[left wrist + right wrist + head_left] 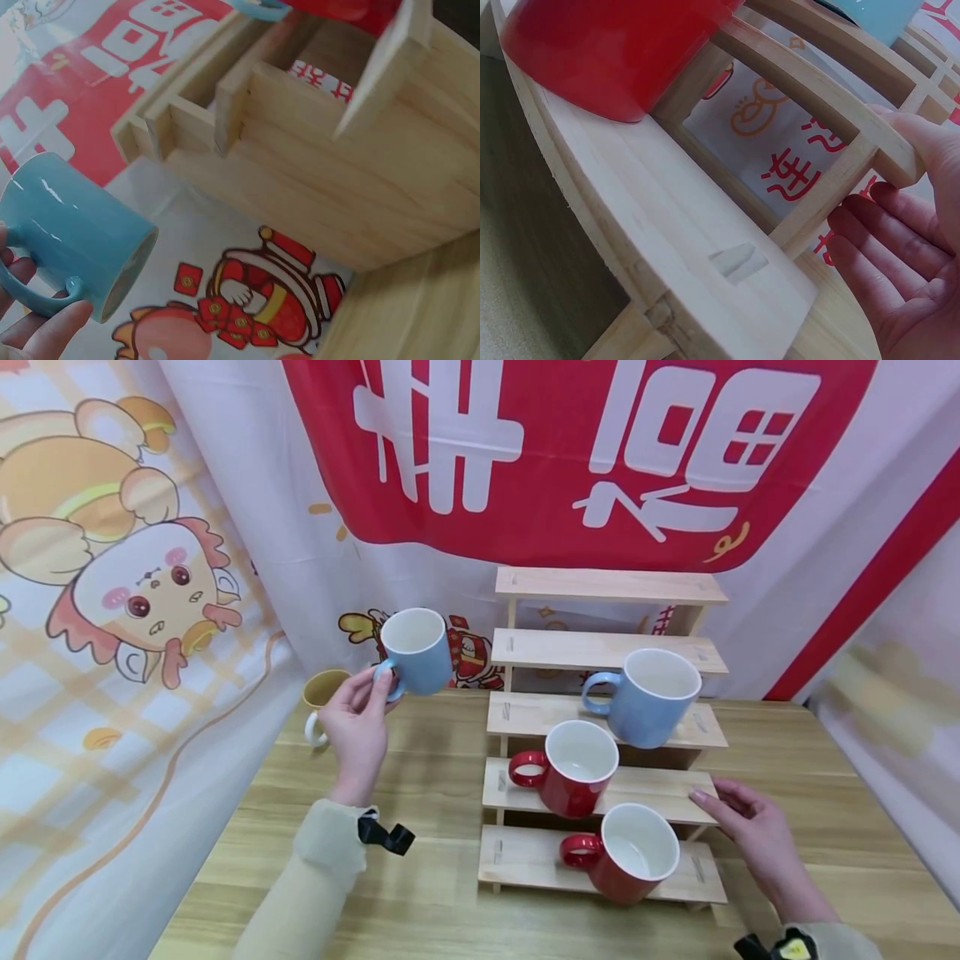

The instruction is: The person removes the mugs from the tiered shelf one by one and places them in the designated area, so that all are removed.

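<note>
While our left hand (356, 735) pinches a light-blue mug (422, 662) by its handle, held above the tabletop (423, 868), our right hand (765, 831) grips the end of a five-step wooden stand (607, 583), which rises between the two hands. Only from the head view do we see the mug's white interior and, just beyond our left hand on its outer side, a yellow-lined mug (322, 689) with a white handle. That view also gives us, inward of our right hand, another blue mug (648, 717) on the third step up, a red mug (573, 795) on the second and a lower red mug (626, 878) on the bottom. The left wrist camera adds the held mug's base rim and the stand's side panel. From the right wrist we get the thumb over the second step's end, fingers beneath, and red lettering (791, 176) visible through a gap.
</note>
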`<action>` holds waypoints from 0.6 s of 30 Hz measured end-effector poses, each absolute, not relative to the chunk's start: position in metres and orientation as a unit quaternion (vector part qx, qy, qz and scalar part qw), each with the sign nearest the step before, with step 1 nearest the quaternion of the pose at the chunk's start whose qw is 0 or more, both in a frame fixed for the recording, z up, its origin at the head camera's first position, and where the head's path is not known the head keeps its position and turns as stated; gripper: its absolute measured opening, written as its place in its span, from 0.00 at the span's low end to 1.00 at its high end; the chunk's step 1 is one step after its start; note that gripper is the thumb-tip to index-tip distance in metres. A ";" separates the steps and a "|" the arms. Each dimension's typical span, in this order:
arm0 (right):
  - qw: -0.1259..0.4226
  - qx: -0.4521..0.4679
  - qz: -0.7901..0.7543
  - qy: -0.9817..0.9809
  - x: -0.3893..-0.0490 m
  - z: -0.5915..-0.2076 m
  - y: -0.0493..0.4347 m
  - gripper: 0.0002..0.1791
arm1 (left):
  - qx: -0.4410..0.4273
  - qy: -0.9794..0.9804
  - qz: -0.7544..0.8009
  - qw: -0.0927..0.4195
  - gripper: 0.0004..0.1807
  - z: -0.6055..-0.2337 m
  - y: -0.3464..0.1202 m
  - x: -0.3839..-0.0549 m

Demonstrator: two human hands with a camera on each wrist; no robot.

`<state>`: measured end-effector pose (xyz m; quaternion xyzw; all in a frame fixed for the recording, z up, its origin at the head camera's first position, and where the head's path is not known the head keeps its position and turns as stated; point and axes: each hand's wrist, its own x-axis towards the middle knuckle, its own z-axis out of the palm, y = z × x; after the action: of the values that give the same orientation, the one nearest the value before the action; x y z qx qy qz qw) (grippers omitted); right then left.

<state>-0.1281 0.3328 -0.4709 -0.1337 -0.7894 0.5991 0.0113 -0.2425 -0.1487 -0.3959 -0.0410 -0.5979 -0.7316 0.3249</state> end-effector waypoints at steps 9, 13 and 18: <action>0.006 -0.134 0.612 -0.779 -0.126 -0.474 0.332 0.19 | -0.010 -0.612 -0.721 0.324 0.16 -0.426 -0.164 -0.246; 0.003 -0.141 0.610 -0.780 -0.126 -0.472 0.333 0.20 | 0.009 -0.610 -0.721 0.328 0.17 -0.440 -0.170 -0.247; 0.005 -0.143 0.600 -0.787 -0.128 -0.470 0.333 0.25 | 0.038 -0.609 -0.720 0.330 0.15 -0.446 -0.174 -0.245</action>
<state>-0.1278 0.3331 -0.4698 -0.1433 -0.7871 0.5999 0.0048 -0.2454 -0.1740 -0.4464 0.0383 -0.6086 -0.7204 0.3303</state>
